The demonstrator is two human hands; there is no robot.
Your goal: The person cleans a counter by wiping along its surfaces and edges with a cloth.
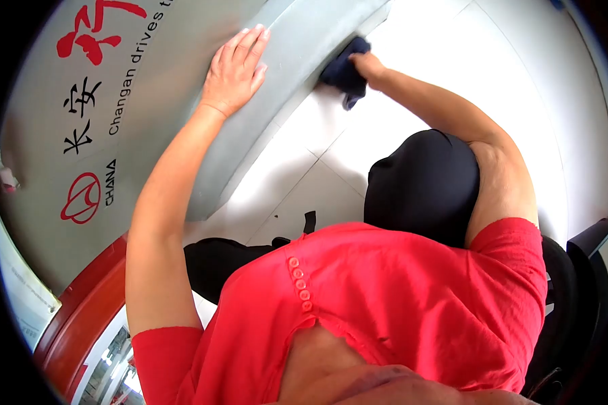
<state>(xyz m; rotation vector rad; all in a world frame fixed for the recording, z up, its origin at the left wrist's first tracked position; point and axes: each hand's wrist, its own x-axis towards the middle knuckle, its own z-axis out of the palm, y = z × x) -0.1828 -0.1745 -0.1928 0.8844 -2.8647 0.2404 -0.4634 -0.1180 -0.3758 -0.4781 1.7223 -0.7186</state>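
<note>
Flat against the grey panel [162, 88] rests my left hand [233, 73], its fingers stretched out and nothing in it. My right hand [368, 69] grips a dark blue cloth [345, 67] at the lower edge of the panel, close to the floor. Part of the cloth hangs down from the hand. Red and black lettering and a red round logo [82, 198] mark the panel to the left of my left hand.
White floor tiles [304, 175] lie below the panel. My black-clad knee [422, 185] is bent near my right arm. A red curved edge [91, 304] borders the panel at the lower left. A black object [574, 290] stands behind me at the right.
</note>
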